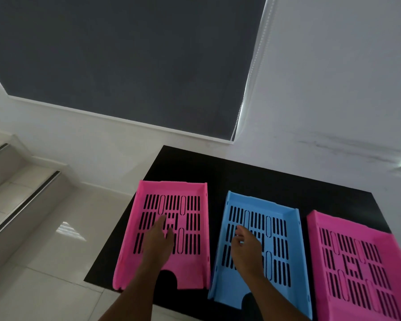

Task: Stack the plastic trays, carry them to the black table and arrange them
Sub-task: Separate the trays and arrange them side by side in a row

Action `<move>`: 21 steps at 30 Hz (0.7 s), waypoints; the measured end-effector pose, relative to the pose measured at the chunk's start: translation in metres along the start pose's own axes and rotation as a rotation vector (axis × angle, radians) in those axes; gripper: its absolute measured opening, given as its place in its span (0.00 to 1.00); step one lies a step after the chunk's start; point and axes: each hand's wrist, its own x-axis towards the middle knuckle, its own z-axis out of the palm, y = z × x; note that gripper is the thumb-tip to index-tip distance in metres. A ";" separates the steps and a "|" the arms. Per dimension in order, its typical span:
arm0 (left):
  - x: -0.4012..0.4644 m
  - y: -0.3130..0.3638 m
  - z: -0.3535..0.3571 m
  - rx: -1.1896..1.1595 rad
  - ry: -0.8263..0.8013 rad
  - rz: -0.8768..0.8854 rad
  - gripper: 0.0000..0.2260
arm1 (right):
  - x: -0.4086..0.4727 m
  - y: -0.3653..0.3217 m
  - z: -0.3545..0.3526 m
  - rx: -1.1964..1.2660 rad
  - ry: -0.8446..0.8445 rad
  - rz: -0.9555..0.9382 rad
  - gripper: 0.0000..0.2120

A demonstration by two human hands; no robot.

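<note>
Three slotted plastic trays lie side by side on the black table (252,179). A pink tray (192,262) is at the left, a blue tray (287,228) in the middle and a second pink tray (366,274) at the right, partly cut off by the frame. My left hand (159,239) rests flat on the floor of the left pink tray, fingers pointing away. Over the blue tray's floor, my right hand (245,246) touches it with loosely curled fingers. Neither hand holds anything.
The table stands against a white wall (333,89) under a dark roller blind (125,54). Pale tiled floor (56,262) lies to the left, with steps (14,181) rising at the far left. The left pink tray reaches the table's near left edge.
</note>
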 end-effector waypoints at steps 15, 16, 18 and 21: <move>-0.045 0.058 0.107 -0.042 -0.296 -0.068 0.38 | -0.023 0.105 -0.120 -0.146 0.332 0.266 0.28; -0.046 0.058 0.111 -0.039 -0.284 -0.057 0.37 | -0.024 0.111 -0.124 -0.157 0.339 0.283 0.30; -0.049 0.057 0.118 -0.028 -0.269 -0.029 0.35 | -0.027 0.122 -0.129 -0.149 0.313 0.301 0.34; -0.049 0.052 0.128 0.018 -0.257 -0.019 0.31 | -0.031 0.131 -0.131 -0.111 0.247 0.311 0.36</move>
